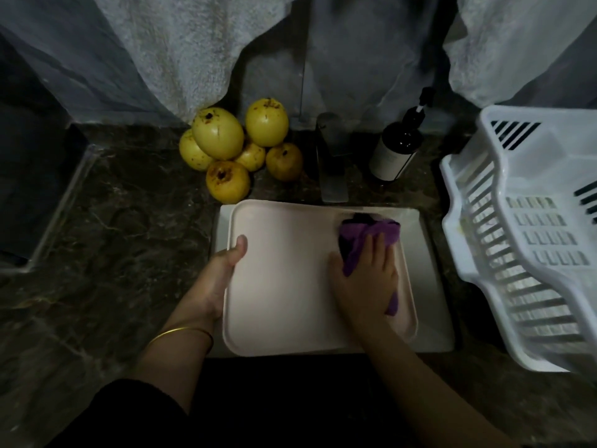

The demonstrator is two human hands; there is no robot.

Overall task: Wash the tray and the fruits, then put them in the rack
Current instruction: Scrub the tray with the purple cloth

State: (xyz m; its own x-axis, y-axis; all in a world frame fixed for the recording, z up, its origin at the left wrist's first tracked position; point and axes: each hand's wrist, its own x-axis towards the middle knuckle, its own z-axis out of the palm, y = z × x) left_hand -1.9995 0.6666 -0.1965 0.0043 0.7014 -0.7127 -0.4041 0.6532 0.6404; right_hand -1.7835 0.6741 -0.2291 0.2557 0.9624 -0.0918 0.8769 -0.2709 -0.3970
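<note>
Dark marble counter (113,253) all round, white rack (458,227) standing on it to the right of my right hand, white sink (433,286) below both hands with the pink tray (284,286) lying over it. Yellow fruits (232,143) piled on the counter beyond my left hand, nearest one just beside the tray's far edge; dark pump bottle (394,150) upright beyond my right hand, faucet (331,163) between pile and bottle. Left hand (219,276) grips the tray's left edge, thumb on top; right hand (368,282) lies flat, fingers straight, pressing the purple cloth (371,234) onto the tray's far right corner.
</note>
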